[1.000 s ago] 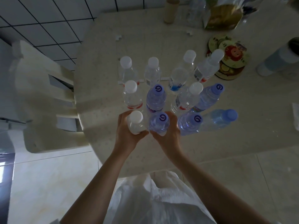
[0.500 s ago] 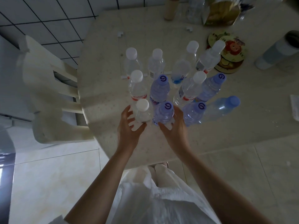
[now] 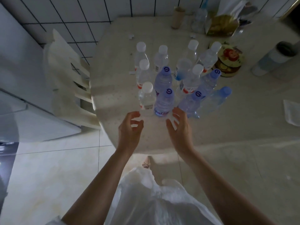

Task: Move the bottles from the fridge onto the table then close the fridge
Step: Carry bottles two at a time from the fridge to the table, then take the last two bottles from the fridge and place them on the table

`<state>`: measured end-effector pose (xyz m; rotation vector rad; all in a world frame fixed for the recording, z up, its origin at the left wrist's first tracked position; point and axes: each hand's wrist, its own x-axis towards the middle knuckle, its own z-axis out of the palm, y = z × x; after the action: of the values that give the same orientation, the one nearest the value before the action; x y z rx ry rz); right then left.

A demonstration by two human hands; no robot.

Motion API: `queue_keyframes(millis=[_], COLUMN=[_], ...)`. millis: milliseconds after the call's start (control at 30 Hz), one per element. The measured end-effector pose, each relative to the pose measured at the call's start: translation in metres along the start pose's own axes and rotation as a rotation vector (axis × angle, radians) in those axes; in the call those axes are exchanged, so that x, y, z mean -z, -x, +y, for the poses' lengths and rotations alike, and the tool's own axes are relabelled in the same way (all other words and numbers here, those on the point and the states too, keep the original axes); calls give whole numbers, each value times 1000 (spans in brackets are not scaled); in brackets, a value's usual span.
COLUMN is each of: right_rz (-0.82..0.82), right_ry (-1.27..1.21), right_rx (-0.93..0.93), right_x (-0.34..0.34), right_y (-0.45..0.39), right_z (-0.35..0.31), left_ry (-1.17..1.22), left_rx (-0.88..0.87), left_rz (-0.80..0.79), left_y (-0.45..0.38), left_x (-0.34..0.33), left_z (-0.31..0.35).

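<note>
— What do you see from the head camera?

— I see a round, pale speckled desk (image 3: pixel 162 30) with a cluster of small plastic water bottles (image 3: pixel 181 73) standing on it. Nearest me are a clear bottle with a white cap (image 3: pixel 146 98) and, just beside it on its right, a blue-tinted bottle with a purple-marked cap (image 3: pixel 164 103). Both stand upright near the desk's front edge.

— And the hands?

— My left hand (image 3: pixel 129 129) is released, fingers curled loosely, just short of the clear bottle and apart from it. My right hand (image 3: pixel 180 129) is released too, palm turned inward, near the blue-tinted bottle but not touching it.

— Anything else around?

— A cream plastic chair (image 3: pixel 69 82) sits at the desk's left. A round decorated tin (image 3: pixel 228 60) lies beside the far-right bottles, and a grey cylinder (image 3: pixel 272 59) lies well apart at the right. I cannot clearly make out the fridge.
</note>
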<state>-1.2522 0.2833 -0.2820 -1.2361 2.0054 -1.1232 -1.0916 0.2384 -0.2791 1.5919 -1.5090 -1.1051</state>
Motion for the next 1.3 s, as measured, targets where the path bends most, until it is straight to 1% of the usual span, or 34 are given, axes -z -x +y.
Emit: queue_keyframes(millis=[167,267,467,533,600,733,1000,1133,1233,1300], right_rz=[-45,-81,-256,-333,-424,-589,-843,-953,-1006,-1034], right_ry=[-9,4,41,25,10,63,93,131,144,139], right_rx=[93,148,247,234,240,292,377,352,340,339], right_x=[23,36,69,74,77,77,33,-13,-58,-84], right_y=[41,69,144,170,196,242,335,386,428,454], right_z=[7,19,35,36,33,20,-19,-47,-69,-81], left_ry=[-14,7,82,78,87,90,109,131,171,172], left_rx=[-9,19,130,165,216,271,377,392,453,496], left_rz=[74,134,228,243,291,382,576,656,711,713], left_y=[53,96,215,253,287,340,421,468,513,537], left_x=[1,0,-7,-5,0,21,87,145,193,220], left_z=[-2,-3,-11,-17,-25,-36,-87,-114,-143,-163])
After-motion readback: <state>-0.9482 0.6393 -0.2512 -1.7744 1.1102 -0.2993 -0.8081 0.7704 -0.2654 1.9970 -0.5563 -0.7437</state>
